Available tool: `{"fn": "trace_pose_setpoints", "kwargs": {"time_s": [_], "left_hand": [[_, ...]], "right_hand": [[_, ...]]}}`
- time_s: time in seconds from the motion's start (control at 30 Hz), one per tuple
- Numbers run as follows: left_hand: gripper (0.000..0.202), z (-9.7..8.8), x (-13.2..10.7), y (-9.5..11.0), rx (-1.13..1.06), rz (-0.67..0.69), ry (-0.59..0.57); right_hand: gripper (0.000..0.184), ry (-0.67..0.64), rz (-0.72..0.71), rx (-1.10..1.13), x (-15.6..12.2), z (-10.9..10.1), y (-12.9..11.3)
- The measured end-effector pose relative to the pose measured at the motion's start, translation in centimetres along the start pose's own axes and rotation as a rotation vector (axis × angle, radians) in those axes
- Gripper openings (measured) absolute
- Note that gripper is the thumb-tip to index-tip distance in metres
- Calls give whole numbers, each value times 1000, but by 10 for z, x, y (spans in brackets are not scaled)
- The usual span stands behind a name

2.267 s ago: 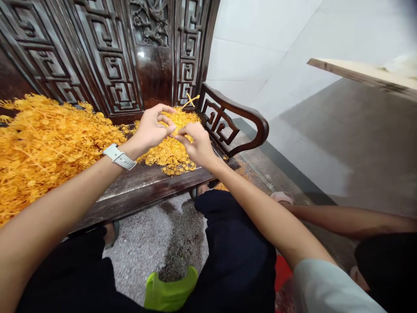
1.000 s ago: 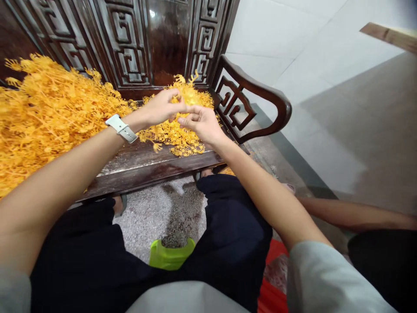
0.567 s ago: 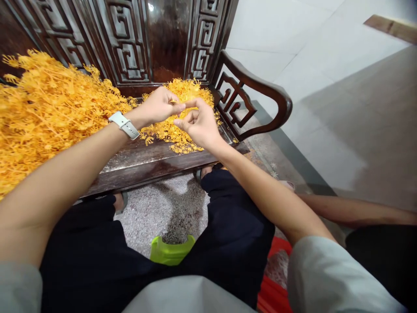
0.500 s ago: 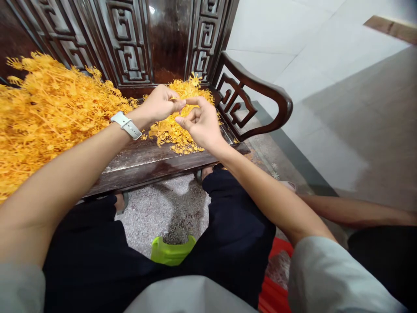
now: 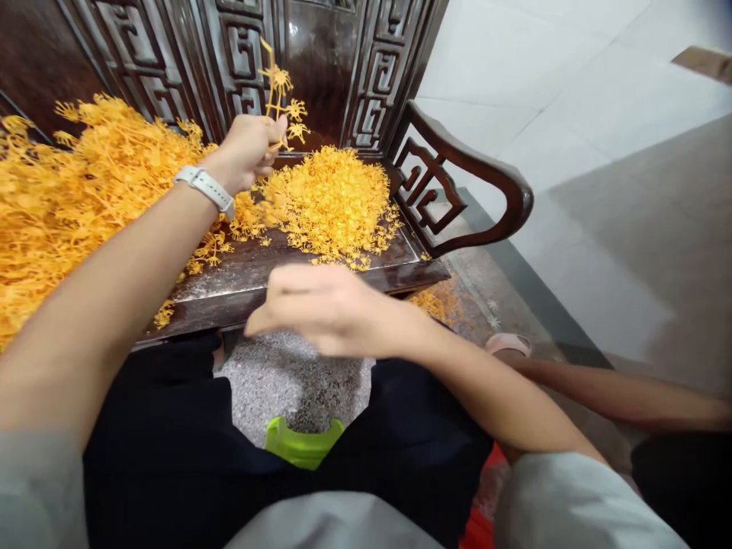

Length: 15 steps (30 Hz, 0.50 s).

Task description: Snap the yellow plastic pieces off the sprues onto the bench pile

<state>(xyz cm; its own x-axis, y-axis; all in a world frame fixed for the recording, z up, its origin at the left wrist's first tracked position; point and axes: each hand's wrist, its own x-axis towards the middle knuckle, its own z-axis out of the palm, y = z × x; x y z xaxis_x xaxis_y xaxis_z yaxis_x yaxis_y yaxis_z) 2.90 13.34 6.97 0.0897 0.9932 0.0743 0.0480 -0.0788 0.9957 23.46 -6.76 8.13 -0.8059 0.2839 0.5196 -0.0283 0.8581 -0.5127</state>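
My left hand (image 5: 255, 149), with a pale watch strap on its wrist, pinches an orange-yellow plastic sprig (image 5: 277, 95). The sprig stands upright above the bench, and small spidery flower pieces branch off its stem. Below and right of that hand lies a heap of loose yellow flower pieces (image 5: 340, 202) on the dark wooden bench (image 5: 245, 271). A much larger tangled pile of yellow sprigs (image 5: 74, 206) covers the bench's left side. My right hand (image 5: 323, 309) is blurred by motion in front of the bench edge; its fingers look bent, and nothing shows in them.
The bench has a carved backrest (image 5: 243, 53) and a curved armrest (image 5: 515, 194) on the right. Yellow bits (image 5: 438, 301) lie on the floor below. A green plastic stool (image 5: 303, 446) shows between my legs. Another person's leg (image 5: 618, 393) is at the right.
My hands were together over the small heap and have parted. My left hand has moved left and up with the sprig; my right hand has come down and toward me.
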Motion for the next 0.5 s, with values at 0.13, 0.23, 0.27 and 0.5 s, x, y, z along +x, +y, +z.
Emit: {"fn": "trace_pose_setpoints", "kwargs": {"time_s": [0.13, 0.23, 0.27, 0.5], "left_hand": [[33, 10, -16, 13, -6, 46, 6], [33, 31, -23, 12, 7, 30, -93], [33, 36, -25, 10, 30, 16, -144], [26, 60, -37, -7, 150, -49, -282]], "right_hand": [[28, 441, 354, 29, -11, -33, 75], [50, 697, 573, -23, -31, -54, 149], [57, 743, 613, -17, -36, -57, 165], [74, 653, 692, 338, -28, -37, 167]]}}
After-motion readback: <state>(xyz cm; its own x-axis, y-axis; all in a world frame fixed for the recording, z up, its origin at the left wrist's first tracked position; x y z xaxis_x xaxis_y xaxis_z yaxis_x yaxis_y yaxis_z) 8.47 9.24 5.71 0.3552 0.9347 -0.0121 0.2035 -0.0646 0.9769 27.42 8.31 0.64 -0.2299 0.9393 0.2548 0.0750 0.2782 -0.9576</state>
